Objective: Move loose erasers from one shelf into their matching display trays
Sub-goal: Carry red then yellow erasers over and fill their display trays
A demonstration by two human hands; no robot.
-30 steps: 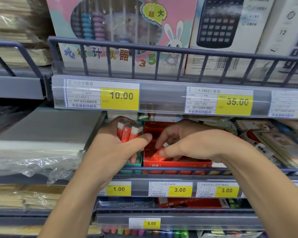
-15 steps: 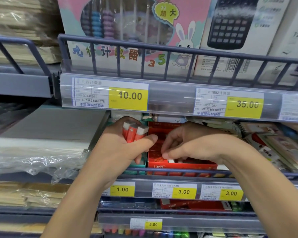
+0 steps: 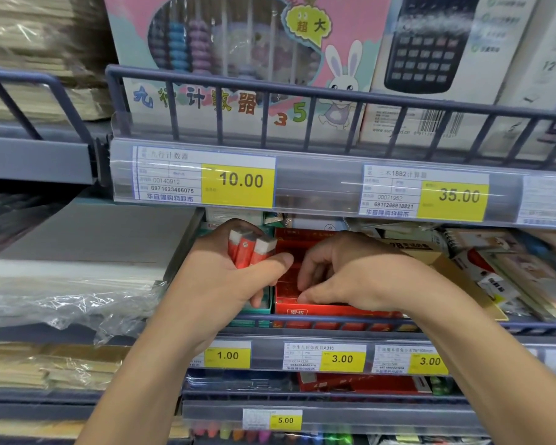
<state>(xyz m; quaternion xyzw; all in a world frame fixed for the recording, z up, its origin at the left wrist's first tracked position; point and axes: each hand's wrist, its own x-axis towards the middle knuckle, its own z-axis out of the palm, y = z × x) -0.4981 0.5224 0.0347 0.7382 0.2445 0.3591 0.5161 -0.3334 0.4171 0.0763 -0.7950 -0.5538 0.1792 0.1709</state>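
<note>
From the head camera, the left hand (image 3: 220, 284) grips a small bundle of erasers (image 3: 249, 248), red sleeves with white ends poking up above its curled fingers (image 3: 260, 295), with the thumb clamped across the front of the bundle. Just to the right of that thumb sits the red display tray (image 3: 305, 308) on the shelf, behind the shelf rail (image 3: 463, 326) and directly under the right hand (image 3: 353, 274), whose fingers curl down into the tray; whether they pinch an eraser there or only press on the rows I cannot tell, since the fingertips are in shadow. A teal tray (image 3: 265, 303) lies below the left fingers. The likely trouble: the bundle is held only by thumb pressure, so loosening it to feed one eraser across could spill the rest onto the shelf, and the crowded right hand could knock seated erasers out of line
</note>
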